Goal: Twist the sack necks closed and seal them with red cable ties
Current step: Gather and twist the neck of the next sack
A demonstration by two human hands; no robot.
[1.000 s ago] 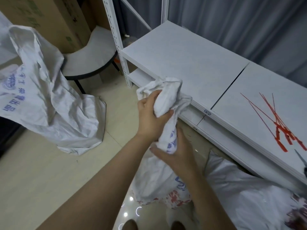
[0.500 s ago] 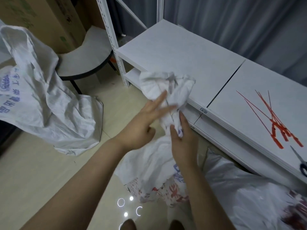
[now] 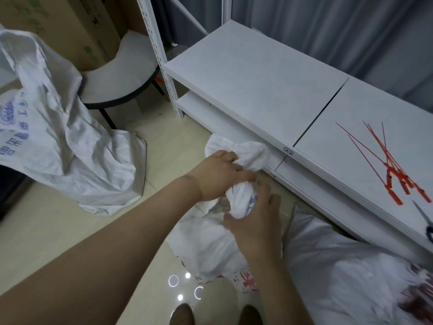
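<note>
Your left hand [image 3: 218, 174] and right hand [image 3: 255, 224] both have fingers curled tight round the bunched neck [image 3: 241, 202] of the sack [image 3: 203, 245] at centre. The red cable ties [image 3: 393, 170] lie on the shelf [image 3: 257, 78] at three o'clock.

Cable ties [image 3: 390, 170] and scissors [image 3: 427, 222] lie on the shelf unit [image 3: 257, 78], toward its right end; a sack [image 3: 203, 242] stands before it, a 2nd sack [image 3: 70, 151] and a stool [image 3: 121, 76] to its left.

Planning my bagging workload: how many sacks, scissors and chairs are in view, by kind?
Sacks: 3 (held sack, left sack, right sack)
Scissors: 1
Chair: 1
Total: 5
</note>
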